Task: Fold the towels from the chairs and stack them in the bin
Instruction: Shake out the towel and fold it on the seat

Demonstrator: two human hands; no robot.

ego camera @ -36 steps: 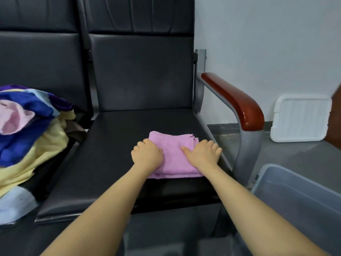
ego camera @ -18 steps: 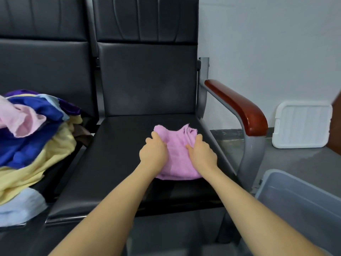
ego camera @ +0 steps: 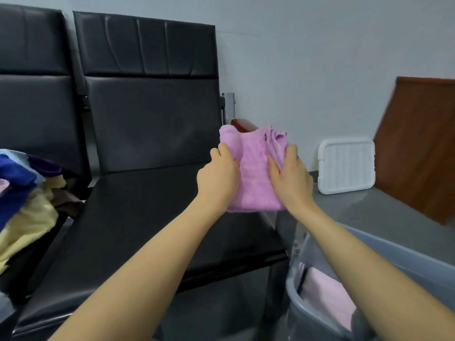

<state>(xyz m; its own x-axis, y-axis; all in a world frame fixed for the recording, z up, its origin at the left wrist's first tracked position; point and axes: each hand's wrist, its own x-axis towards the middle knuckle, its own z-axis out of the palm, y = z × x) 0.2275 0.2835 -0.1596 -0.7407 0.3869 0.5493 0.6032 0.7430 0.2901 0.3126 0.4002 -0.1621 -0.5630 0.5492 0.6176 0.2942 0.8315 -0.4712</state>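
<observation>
Both hands, left point(ego camera: 218, 178) and right point(ego camera: 290, 179), grip my folded pink towel point(ego camera: 253, 173) from either side, holding it in the air above the chair seat point(ego camera: 152, 217), near the bin point(ego camera: 320, 313).

the folded pink towel point(ego camera: 253, 173) no longer lies on the black chair seat point(ego camera: 152, 217); the left hand point(ego camera: 218, 179) and right hand point(ego camera: 290, 179) now grip its sides and hold it lifted, over toward the armrest point(ego camera: 242, 125) and grey bin point(ego camera: 317, 321).
</observation>
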